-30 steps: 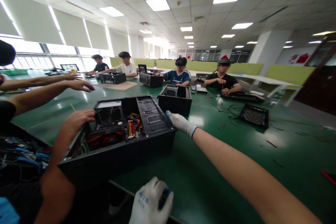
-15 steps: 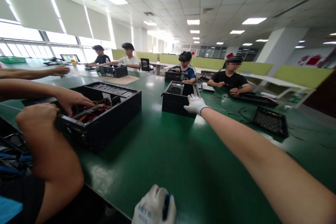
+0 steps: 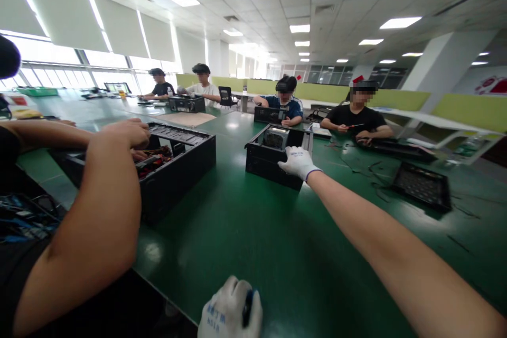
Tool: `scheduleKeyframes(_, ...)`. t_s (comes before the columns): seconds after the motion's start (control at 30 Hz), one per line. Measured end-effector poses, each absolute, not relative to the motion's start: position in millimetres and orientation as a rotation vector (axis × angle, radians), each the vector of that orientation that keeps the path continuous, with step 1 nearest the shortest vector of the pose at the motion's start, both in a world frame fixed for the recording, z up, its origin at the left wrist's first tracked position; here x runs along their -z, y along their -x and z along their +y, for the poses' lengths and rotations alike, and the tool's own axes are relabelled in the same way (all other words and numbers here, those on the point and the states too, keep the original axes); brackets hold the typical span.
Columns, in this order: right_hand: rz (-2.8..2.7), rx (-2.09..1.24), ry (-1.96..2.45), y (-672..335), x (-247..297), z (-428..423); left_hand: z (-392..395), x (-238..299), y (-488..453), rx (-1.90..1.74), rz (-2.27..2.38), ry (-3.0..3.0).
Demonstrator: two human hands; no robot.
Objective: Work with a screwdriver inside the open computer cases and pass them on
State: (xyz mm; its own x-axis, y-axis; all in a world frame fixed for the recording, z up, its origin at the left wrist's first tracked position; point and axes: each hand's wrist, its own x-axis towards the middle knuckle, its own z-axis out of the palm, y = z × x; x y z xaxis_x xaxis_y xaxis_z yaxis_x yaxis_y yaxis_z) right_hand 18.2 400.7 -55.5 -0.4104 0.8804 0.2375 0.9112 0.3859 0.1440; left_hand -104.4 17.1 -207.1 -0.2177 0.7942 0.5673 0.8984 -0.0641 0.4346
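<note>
My gloved right hand (image 3: 298, 162) reaches far across the green table and grips the near right edge of a black computer case (image 3: 265, 166). The case lies with its open side up. A metal box-shaped part (image 3: 276, 137) shows inside it. At the bottom middle, close to me, my gloved left hand (image 3: 227, 309) is closed around a small black-and-blue handle (image 3: 247, 307). The rest of that tool is hidden by the glove, so its kind cannot be made out.
On the left, a co-worker's arms (image 3: 114, 190) reach over a bigger open computer case (image 3: 182, 182) with coloured cables. A black perforated panel (image 3: 423, 187) and loose cables lie right. Several people sit across the table (image 3: 237, 227), one holding a screwdriver (image 3: 355, 125).
The computer case under my right hand has shifted slightly towards me and turned a little. My left hand stays closed near the table edge. The co-worker's arm on the left has moved right, across their case.
</note>
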Motion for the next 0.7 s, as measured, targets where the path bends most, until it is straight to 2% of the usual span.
scheduleKeyframes(0.2,-2.559,0.422,1.507,-55.7,53.0,312.7,16.7,207.8,101.2,1.052,-2.141,1.923)
scheduleKeyframes(0.5,-2.613,0.408,1.278,-122.8,42.0,165.0,13.2,203.6,102.8,1.125,-2.162,1.958)
scheduleKeyframes(0.7,-2.652,0.304,1.149,-164.0,39.7,88.8,-3.3,141.4,90.7,1.329,-1.894,2.035)
